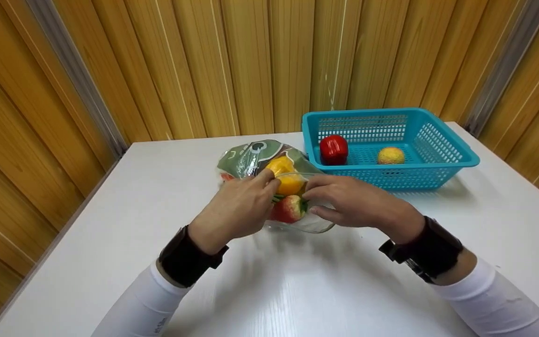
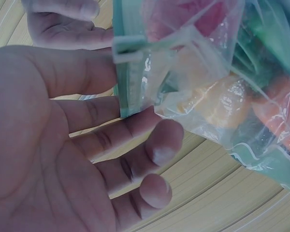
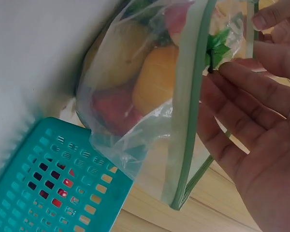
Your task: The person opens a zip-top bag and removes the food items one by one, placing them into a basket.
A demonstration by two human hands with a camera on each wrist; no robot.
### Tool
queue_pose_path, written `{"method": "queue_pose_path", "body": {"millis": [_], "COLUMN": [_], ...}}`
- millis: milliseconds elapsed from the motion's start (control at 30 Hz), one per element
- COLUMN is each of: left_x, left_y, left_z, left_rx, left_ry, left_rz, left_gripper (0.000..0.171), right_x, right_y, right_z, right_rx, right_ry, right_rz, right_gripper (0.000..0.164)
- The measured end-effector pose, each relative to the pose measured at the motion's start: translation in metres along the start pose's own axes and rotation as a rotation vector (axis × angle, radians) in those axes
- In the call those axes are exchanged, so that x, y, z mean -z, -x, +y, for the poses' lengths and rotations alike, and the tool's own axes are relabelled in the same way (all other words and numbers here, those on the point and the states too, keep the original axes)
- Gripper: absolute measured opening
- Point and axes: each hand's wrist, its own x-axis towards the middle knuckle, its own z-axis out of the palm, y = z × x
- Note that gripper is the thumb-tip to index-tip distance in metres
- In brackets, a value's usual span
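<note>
The left hand point(image 1: 236, 206) pinches a transparent, green-edged plastic bag point(image 1: 251, 158); the right hand point(image 1: 351, 200) has fingers apart at its mouth. Only the head view plainly shows round yellow fruit point(image 1: 391, 155) beyond them.

Room left of bag point(image 1: 244, 160); basket point(image 1: 403, 179) blocks right.

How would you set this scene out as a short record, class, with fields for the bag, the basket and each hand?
Bag: partly see-through, beside the basket, mouth open
Inside the bag: yellow item, red-and-yellow fruit, and more
Basket: blue, on the white table
Inside the basket: shiny red item, yellowish fruit
Left hand: pinches the bag's edge
Right hand: at the bag's mouth
</note>
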Motion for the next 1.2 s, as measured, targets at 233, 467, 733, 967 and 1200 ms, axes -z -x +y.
{"method": "queue_pose_path", "body": {"millis": [233, 467, 733, 967, 1200], "left_x": [0.0, 0.0, -0.001, -0.001, -0.002], "left_y": [0.0, 0.001, 0.002, 0.002, 0.001], "left_z": [0.0, 0.0, 0.0, -0.001, -0.001], "left_rx": [-0.003, -0.008, -0.025, -0.026, -0.024], "left_ry": [0.007, 0.02, -0.003, 0.005, 0.003], "left_rz": [-0.001, 0.026, 0.06, 0.061, 0.058], "left_gripper": [0.04, 0.038, 0.034, 0.035, 0.037], "right_x": [-0.009, -0.025, -0.033, -0.034, -0.031], "right_y": [-0.004, -0.008, -0.012, -0.012, -0.011], "right_z": [-0.001, 0.004, 0.005, 0.004, 0.005], "right_rx": [0.017, 0.102, 0.095, 0.034, 0.035], "right_ry": [0.048, 0.049, 0.052, 0.079, 0.031], "right_rz": [0.058, 0.182, 0.249, 0.202, 0.161], "right_gripper": [0.031, 0.032, 0.024, 0.02, 0.021]}}
